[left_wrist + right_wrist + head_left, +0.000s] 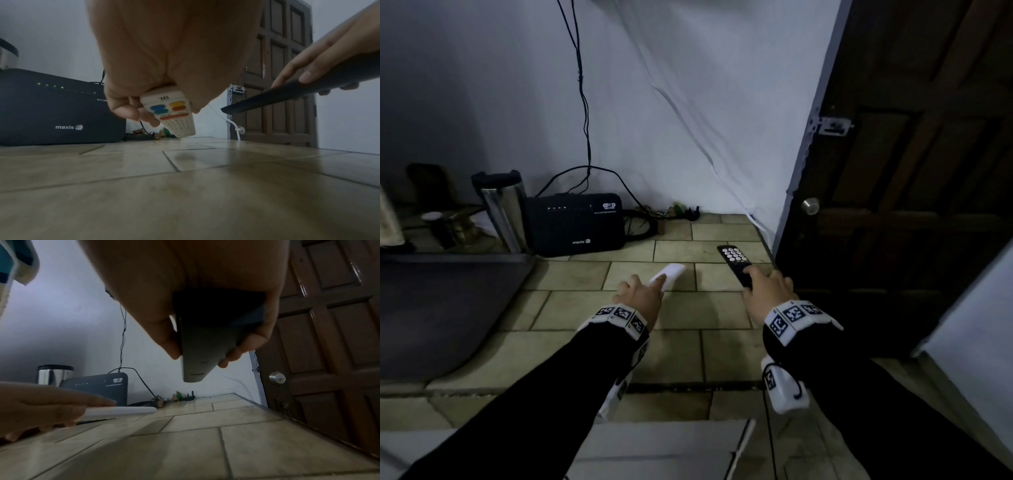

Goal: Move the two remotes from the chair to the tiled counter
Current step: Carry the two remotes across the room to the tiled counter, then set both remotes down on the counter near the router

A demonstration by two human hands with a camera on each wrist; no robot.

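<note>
Over the tiled counter point(681, 318) my left hand point(642, 291) grips a white remote point(669, 272) by its near end. The left wrist view shows that white remote point(174, 116) face down, its coloured buttons toward the tiles, a little above the counter point(185, 186). My right hand point(767, 291) holds a black remote point(734, 262) with its white buttons facing up, close to the counter's right edge. In the right wrist view the black remote point(203, 344) is pinched between thumb and fingers, its tip still off the tiles point(205, 443). The chair is not in view.
A black router point(577, 224) with cables stands at the back of the counter against the wall, a steel kettle point(503, 209) to its left. A dark wooden door point(914, 171) borders the counter on the right. A dark tray point(441, 308) lies at left.
</note>
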